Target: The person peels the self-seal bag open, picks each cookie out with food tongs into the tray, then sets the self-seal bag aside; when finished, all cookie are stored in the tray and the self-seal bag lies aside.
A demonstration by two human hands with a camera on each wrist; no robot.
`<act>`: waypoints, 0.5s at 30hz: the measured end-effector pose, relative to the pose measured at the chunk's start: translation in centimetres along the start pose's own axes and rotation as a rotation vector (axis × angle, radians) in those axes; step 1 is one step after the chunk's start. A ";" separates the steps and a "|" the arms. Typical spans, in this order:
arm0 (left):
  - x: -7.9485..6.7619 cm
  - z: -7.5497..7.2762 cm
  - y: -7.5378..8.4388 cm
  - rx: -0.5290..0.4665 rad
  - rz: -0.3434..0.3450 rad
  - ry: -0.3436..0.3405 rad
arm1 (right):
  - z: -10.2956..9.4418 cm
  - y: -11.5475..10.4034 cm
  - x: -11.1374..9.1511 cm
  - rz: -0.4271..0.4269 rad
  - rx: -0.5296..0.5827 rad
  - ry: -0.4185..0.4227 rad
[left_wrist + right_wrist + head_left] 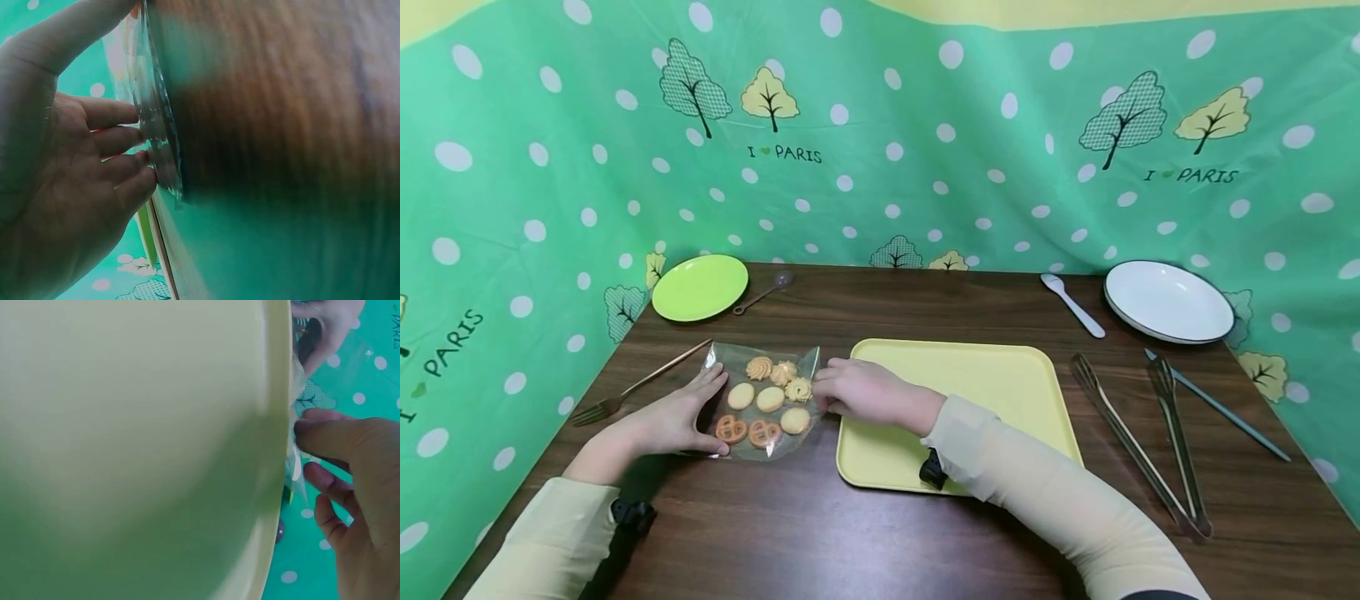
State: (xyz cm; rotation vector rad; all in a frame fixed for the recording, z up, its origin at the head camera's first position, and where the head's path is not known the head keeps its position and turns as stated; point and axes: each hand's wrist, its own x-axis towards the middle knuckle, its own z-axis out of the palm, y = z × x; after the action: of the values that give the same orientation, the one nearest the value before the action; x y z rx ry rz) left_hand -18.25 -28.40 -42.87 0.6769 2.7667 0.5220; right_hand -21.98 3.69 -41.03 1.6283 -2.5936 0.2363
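Note:
A clear plastic bag [736, 354] of cookies lies flat on the table in the head view; round cookies [770, 399], swirled ones and pretzel shapes [764, 433] show through it. My left hand [681, 414] rests at the bag's left side, thumb and fingers spread along its edge. In the left wrist view, the left hand [81, 162] has fairly straight fingers touching the bag [156, 119]. At the bag's right edge, my right hand [868, 390] pinches the plastic. The right wrist view has the right hand's thumb and index finger [331, 434] together at the bag [296, 465].
A yellow tray [958, 367] sits under my right forearm. Metal tongs [1138, 446], a blue knife [1228, 412], a white spoon [1072, 305] and a white plate [1168, 300] lie right. Leftward are a green plate [700, 287], a small spoon [763, 293] and a fork [640, 383].

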 end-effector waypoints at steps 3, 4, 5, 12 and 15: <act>0.2 0.2 0.0 -0.007 0.002 -0.007 | -0.1 0.3 0.1 0.011 0.042 0.019; 0.3 0.3 0.0 -0.010 0.001 -0.011 | 0.0 0.4 0.2 0.017 0.049 0.025; 0.3 0.4 0.0 -0.011 -0.002 -0.014 | 0.0 0.5 0.3 0.019 0.055 0.033; 0.2 0.2 0.2 0.007 0.003 0.000 | 0.0 1.2 2.6 0.022 -0.033 -0.030; 0.2 0.2 0.2 0.010 0.008 0.004 | 0.3 1.6 3.4 0.021 -0.083 -0.047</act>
State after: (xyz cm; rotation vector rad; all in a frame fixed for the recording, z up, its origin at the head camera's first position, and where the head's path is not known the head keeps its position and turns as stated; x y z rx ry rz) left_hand -18.32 -28.07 -43.01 0.6903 2.7731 0.5127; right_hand -24.84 1.32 -41.04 1.5986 -2.6177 0.0913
